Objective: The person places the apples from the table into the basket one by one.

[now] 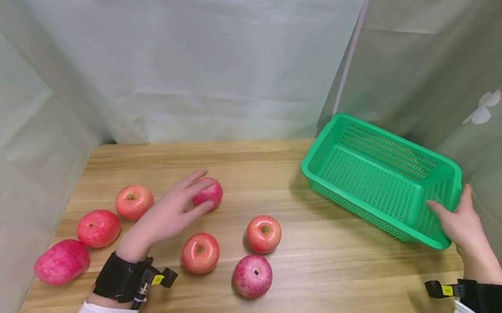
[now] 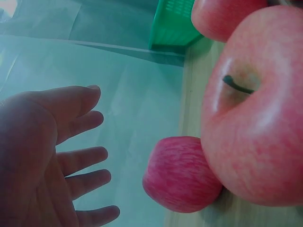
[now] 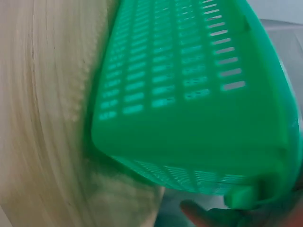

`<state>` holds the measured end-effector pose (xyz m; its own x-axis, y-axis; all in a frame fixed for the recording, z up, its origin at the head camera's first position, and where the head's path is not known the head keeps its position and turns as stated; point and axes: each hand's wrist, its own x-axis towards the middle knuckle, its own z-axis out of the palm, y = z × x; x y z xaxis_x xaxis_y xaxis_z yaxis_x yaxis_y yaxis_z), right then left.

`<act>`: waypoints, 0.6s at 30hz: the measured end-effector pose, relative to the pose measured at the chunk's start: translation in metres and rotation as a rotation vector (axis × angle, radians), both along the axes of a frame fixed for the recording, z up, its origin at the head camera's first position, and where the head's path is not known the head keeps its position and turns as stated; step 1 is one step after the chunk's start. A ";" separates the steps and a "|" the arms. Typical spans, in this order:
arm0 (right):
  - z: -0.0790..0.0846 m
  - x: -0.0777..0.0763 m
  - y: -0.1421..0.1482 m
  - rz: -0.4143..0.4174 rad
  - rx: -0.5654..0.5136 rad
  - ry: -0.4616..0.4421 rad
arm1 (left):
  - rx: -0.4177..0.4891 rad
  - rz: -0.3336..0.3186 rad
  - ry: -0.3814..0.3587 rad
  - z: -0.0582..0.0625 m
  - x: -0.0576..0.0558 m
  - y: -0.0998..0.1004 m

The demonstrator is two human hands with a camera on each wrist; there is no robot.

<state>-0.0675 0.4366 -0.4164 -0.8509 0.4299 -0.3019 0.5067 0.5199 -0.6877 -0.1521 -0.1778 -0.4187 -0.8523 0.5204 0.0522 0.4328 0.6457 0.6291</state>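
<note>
My left hand (image 1: 166, 213) hovers with spread fingers over a pinkish-red apple (image 1: 214, 194), which it partly hides. In the left wrist view, a gap separates those fingers from the apple (image 2: 182, 175). On the right, my right hand (image 1: 464, 224) grips the near right corner of a green plastic basket (image 1: 375, 128), thumb inside the rim and fingers outside. The basket holds nothing. Closer to me lie a red apple (image 1: 200, 253), another red apple (image 1: 264, 233) and a darker speckled apple (image 1: 252, 276).
Left of my left hand, a light red apple (image 1: 134, 202), a red apple (image 1: 98, 228) and a deep pink apple (image 1: 62, 262) form a row on the wooden table (image 1: 332, 297). Pale sheeting (image 1: 215, 58) encloses the back and sides.
</note>
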 end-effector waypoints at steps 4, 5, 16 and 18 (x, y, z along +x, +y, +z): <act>-0.009 -0.004 0.001 -0.098 -0.103 0.048 | 0.003 0.003 0.011 -0.003 0.002 -0.003; -0.011 -0.005 0.001 -0.107 -0.118 0.054 | 0.007 0.004 0.013 -0.004 0.002 -0.004; -0.020 -0.006 -0.001 -0.143 -0.200 0.104 | 0.010 0.006 0.022 -0.005 0.006 -0.003; -0.021 -0.006 -0.002 -0.143 -0.207 0.113 | 0.011 0.009 0.027 -0.004 0.005 -0.003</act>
<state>-0.0736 0.4349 -0.4370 -0.8192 0.4873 -0.3025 0.4789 0.2909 -0.8283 -0.1467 -0.1810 -0.4230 -0.8553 0.5117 0.0811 0.4437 0.6426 0.6247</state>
